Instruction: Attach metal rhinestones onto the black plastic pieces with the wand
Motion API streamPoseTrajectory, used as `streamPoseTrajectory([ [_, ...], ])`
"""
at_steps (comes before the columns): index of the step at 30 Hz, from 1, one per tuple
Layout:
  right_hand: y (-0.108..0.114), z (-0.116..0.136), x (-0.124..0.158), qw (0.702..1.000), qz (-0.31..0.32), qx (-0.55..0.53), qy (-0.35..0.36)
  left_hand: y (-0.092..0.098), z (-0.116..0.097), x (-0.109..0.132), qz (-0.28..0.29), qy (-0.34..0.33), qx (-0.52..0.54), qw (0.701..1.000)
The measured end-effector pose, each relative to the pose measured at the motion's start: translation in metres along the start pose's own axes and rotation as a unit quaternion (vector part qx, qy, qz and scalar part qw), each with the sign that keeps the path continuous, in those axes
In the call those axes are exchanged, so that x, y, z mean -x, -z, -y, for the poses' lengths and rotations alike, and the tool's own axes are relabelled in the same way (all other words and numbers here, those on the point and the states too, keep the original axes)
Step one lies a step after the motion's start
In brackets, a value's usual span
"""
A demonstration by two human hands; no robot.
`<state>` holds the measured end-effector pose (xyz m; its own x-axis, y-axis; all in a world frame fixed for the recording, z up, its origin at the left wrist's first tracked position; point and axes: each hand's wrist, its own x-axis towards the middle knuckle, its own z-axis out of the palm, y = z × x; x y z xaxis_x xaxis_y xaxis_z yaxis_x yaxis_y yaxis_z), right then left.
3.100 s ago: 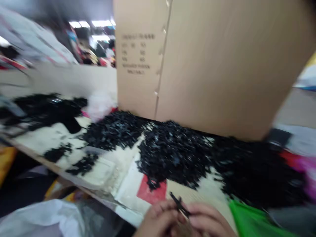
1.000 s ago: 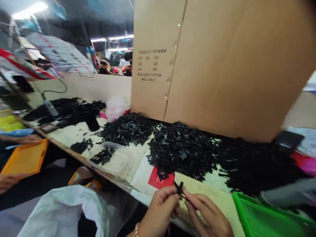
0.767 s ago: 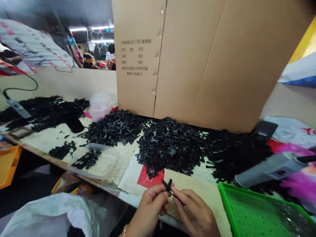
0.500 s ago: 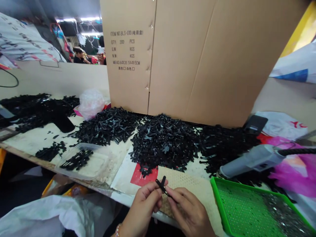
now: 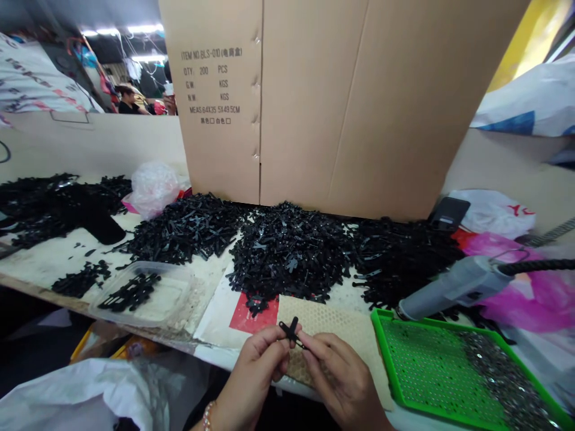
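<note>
Between both hands is a small black strip piece (image 5: pixel 291 328), its narrow arms crossed in an X with slotted ends. My left hand (image 5: pixel 265 354) pinches it from the left, thumb against the fingers. From the right, my right hand (image 5: pixel 335 365) grips its lower right arm between thumb and fingertips. Both hands are above the textured beige mat (image 5: pixel 326 320) at the table's front edge. Just beyond lies a large heap of black pieces (image 5: pixel 287 254), partly over a red and white sheet (image 5: pixel 245 317).
A green tray (image 5: pixel 381 341) of small metal parts stands at right, with a grey powered tool (image 5: pixel 444 287) behind it. Left are a clear plastic tub (image 5: pixel 173 299) with black strips and another black heap (image 5: pixel 188 230). A cardboard box (image 5: pixel 314 108) rises behind. A person (image 5: pixel 128 102) is far back.
The view has shifted slightly, so the table and box sit further left. Both hands still hold the black piece, whose crossed arms now look spread wider.
</note>
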<state>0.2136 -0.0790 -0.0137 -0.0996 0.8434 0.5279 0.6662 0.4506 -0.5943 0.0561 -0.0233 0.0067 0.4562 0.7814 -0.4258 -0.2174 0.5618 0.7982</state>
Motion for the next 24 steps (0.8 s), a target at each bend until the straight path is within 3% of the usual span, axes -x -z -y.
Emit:
streamPoseTrajectory([
  [11,0.001,0.000,0.005,1.000,-0.003,0.026,0.004,-0.005,0.003,0.002,0.009,-0.028,-0.039,0.999],
  [17,0.012,-0.002,0.004,0.999,0.026,0.038,-0.002,-0.004,0.002,-0.004,-0.026,-0.043,-0.094,0.994],
  [21,0.035,-0.027,-0.023,0.994,0.008,0.102,-0.044,0.003,0.001,-0.009,-0.026,-0.044,-0.126,0.991],
  [24,0.046,-0.058,-0.049,0.973,0.069,0.209,-0.067,0.006,0.007,-0.015,-0.009,-0.033,-0.126,0.991],
])
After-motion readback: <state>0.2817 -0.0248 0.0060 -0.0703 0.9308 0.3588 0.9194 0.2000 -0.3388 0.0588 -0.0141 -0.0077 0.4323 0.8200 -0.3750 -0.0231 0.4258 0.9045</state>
